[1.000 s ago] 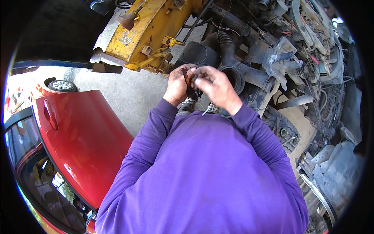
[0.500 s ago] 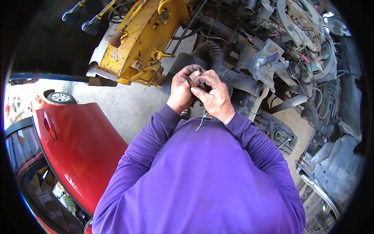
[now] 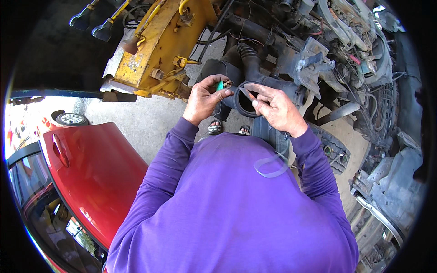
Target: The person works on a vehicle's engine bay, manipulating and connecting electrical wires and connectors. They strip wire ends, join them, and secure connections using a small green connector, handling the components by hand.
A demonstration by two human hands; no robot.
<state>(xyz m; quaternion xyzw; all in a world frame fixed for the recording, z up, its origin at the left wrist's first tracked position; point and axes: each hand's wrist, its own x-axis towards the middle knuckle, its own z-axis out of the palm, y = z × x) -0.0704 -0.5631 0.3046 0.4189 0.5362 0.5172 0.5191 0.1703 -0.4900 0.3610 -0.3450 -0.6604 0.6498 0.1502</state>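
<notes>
My left hand (image 3: pixel 203 99) pinches a small green piece (image 3: pixel 220 85) between thumb and fingers. A brownish, ragged bit (image 3: pixel 227 84) sticks out at its tip. Slightly apart to the right, my right hand (image 3: pixel 279 108) is closed on a slim, grey, blade-like piece (image 3: pixel 247 93) that points up and left; I cannot make out its exact kind. Beneath the right wrist hangs a thin, pale, looped strip (image 3: pixel 276 175) in front of my purple shirt. Behind the fingers is the round mouth of a black hose (image 3: pixel 240 105).
On the left stand a red car (image 3: pixel 95 168) and a yellow metal frame (image 3: pixel 152 54) with levers. Engine parts, hoses and wires (image 3: pixel 355 59) crowd the right side. My sandalled feet (image 3: pixel 215 127) are on the concrete floor (image 3: pixel 132 118).
My hands have moved apart from being pressed together, the left going left and the right going right. The green piece and the looped strip now show.
</notes>
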